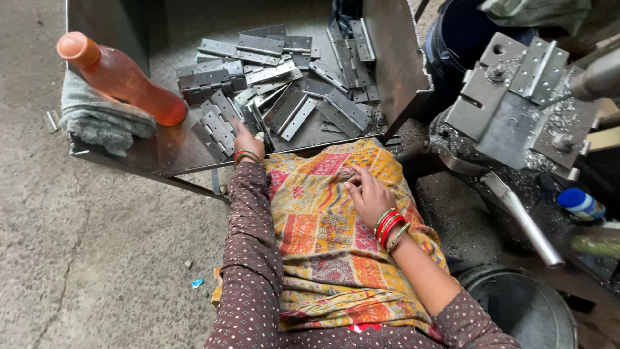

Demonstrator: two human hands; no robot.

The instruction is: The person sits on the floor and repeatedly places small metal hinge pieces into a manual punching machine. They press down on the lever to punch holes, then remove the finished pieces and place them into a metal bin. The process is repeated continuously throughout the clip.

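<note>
My left hand reaches into a low metal tray and closes its fingers on a grey metal hinge at the near edge of a pile of several hinges. My right hand, with red and green bangles at the wrist, rests flat and empty on the patterned yellow cloth over my lap. Both sleeves are brown with small dots.
An orange plastic bottle lies on a grey rag at the tray's left end. A metal jig with a clamped hinge and metal shavings stands at the right, with a steel lever below it. A round dark bucket sits lower right. Concrete floor lies to the left.
</note>
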